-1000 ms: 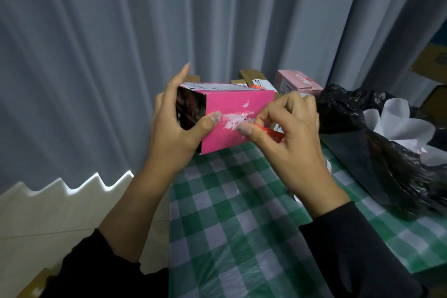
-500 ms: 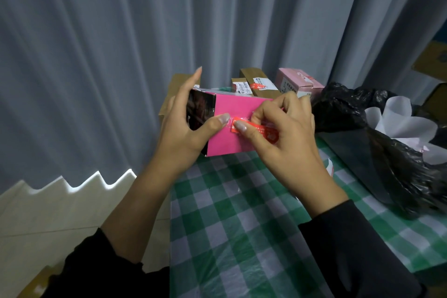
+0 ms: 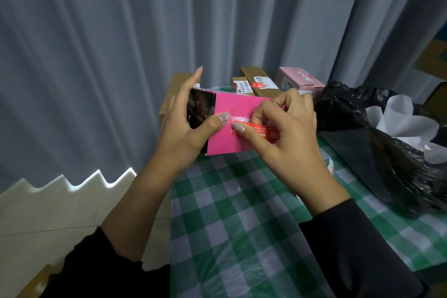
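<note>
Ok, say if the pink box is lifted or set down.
Lifted: left hand grips pink box above the tablecloth; right hand pinches its red label.

Table's covered in a green-and-white checked plastic cloth (image 3: 242,237); brown cardboard boxes (image 3: 252,73) are parked at 12 o'clock, a pale pink carton (image 3: 295,79) at 1, and a crumpled black plastic bag (image 3: 399,172) at 3.

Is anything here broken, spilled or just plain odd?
Nothing looks broken or spilled. The left hand holds the pink box while the right hand pinches a red label on its side. The only untidy spot is the crumpled black bag on the checked table, with white paper sticking out.
</note>
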